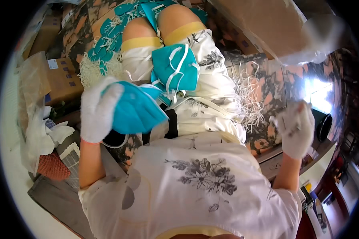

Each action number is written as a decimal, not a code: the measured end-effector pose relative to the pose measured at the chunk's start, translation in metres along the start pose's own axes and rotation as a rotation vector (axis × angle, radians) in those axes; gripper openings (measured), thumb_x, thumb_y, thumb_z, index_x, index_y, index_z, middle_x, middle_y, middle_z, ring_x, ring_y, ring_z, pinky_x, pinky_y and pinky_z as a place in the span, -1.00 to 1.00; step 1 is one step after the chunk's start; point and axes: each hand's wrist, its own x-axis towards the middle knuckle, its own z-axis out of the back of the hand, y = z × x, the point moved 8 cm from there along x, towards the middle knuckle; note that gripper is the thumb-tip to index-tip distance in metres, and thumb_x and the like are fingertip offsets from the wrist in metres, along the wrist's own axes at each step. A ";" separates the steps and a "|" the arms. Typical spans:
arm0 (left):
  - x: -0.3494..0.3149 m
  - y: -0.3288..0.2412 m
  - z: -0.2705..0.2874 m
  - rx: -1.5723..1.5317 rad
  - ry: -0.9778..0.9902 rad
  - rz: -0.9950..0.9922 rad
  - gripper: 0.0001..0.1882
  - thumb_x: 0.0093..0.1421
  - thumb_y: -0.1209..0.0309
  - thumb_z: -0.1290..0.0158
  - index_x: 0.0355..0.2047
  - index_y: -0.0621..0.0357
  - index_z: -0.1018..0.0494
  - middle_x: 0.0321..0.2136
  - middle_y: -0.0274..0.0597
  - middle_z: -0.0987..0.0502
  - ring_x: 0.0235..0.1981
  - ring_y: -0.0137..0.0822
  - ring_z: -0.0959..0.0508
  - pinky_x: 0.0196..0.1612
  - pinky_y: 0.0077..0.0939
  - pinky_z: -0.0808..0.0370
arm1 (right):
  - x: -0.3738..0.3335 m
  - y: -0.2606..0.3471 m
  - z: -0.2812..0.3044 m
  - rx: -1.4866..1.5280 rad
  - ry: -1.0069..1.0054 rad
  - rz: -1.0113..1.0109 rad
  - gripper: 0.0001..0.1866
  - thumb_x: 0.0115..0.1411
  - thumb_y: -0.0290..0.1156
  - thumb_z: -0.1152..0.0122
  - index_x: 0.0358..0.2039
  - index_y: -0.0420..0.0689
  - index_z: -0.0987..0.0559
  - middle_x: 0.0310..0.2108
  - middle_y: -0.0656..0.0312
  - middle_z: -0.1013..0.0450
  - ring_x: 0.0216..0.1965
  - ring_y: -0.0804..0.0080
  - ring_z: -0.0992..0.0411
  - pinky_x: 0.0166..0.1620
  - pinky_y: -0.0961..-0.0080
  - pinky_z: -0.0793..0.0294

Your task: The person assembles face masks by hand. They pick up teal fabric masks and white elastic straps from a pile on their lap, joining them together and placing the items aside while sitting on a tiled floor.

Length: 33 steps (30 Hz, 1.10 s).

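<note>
My left hand [97, 111], in a white knitted glove, grips a teal face mask [137, 113] by its left side, above the left of my lap. My right hand [295, 129], gloved too, is raised well off to the right with its fingers curled in. Whatever lies in those fingers is too blurred to make out. Between the hands, more teal face masks [175, 69] with white straps rest on my lap, over my white flower-printed clothing. A white strap [203, 102] trails across the cloth below them.
Teal masks [107, 38] are heaped on the patterned floor beyond my knees. White straps lie in piles on the left [101, 69] and right [249, 95]. A cardboard box [62, 79] stands left; a large plastic-lined carton [263, 28] fills the far right. A dark cylindrical object [323, 125] is beside my right hand.
</note>
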 end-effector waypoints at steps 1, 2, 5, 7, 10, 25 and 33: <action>-0.003 -0.004 -0.005 -0.013 0.008 -0.006 -0.76 0.31 0.36 0.03 -0.36 0.29 -0.51 -0.50 -0.19 -0.58 -0.46 -0.39 -0.56 -0.29 -0.54 -0.47 | 0.005 0.002 -0.001 -0.434 0.046 0.276 -0.82 0.15 -0.41 -0.15 -0.51 -0.16 -0.38 -0.59 0.29 -0.28 -0.66 0.56 -0.25 -0.58 0.52 -0.32; 0.007 -0.007 -0.018 0.071 0.077 -0.056 -0.79 0.29 0.38 0.01 -0.36 0.29 -0.50 -0.52 -0.18 -0.56 -0.47 -0.39 -0.53 -0.31 -0.52 -0.45 | 0.026 -0.019 -0.004 -0.423 0.011 0.091 -0.83 0.13 -0.41 -0.17 -0.49 -0.17 -0.40 -0.53 0.25 -0.31 -0.64 0.50 -0.26 -0.53 0.49 -0.36; 0.004 -0.007 -0.031 0.036 0.128 -0.124 -0.85 0.24 0.43 -0.04 -0.39 0.28 -0.49 -0.54 -0.13 -0.50 -0.49 -0.36 -0.48 -0.35 -0.48 -0.41 | 0.036 -0.103 -0.011 -0.776 0.294 0.152 -0.82 0.08 -0.38 -0.26 -0.36 -0.18 -0.50 -0.36 0.14 -0.43 -0.49 0.27 -0.42 -0.27 0.42 -0.49; 0.005 -0.007 -0.029 0.073 0.085 -0.122 -0.85 0.23 0.42 -0.04 -0.41 0.27 -0.50 -0.53 -0.11 -0.51 -0.48 -0.33 -0.48 -0.33 -0.49 -0.41 | 0.026 -0.100 -0.011 -0.950 0.295 0.235 -0.77 0.08 -0.36 -0.28 -0.27 -0.17 -0.51 -0.30 0.11 -0.46 -0.39 0.20 -0.47 -0.18 0.39 -0.49; 0.007 -0.010 -0.038 0.076 0.147 -0.111 -0.87 0.21 0.44 -0.09 -0.40 0.26 -0.51 -0.53 -0.10 -0.53 -0.49 -0.34 -0.53 -0.36 -0.49 -0.43 | 0.028 -0.090 -0.004 -1.013 0.217 0.098 -0.67 0.09 -0.34 -0.32 -0.14 -0.15 -0.49 -0.20 0.07 -0.50 -0.25 0.12 -0.53 -0.06 0.36 -0.49; 0.033 -0.091 -0.120 0.139 0.239 -0.721 -0.79 0.09 0.31 -0.28 -0.40 0.15 -0.53 -0.56 -0.09 -0.51 -0.54 -0.06 -0.53 -0.44 -0.28 -0.46 | 0.031 0.021 -0.125 -0.391 0.512 0.286 -0.62 0.07 -0.41 -0.39 -0.10 -0.26 -0.58 -0.34 0.23 -0.56 -0.37 0.53 -0.48 -0.34 0.52 -0.43; 0.110 -0.030 -0.007 0.182 -0.259 -0.295 -0.62 0.27 0.28 -0.07 0.03 0.21 -0.41 -0.16 -0.07 -0.57 -0.08 -0.29 -0.57 0.04 -0.43 -0.44 | 0.129 0.087 -0.044 -0.572 0.107 0.390 -0.66 0.22 -0.25 -0.21 -0.13 -0.26 -0.59 -0.39 0.26 -0.53 -0.46 0.63 -0.42 -0.44 0.69 -0.40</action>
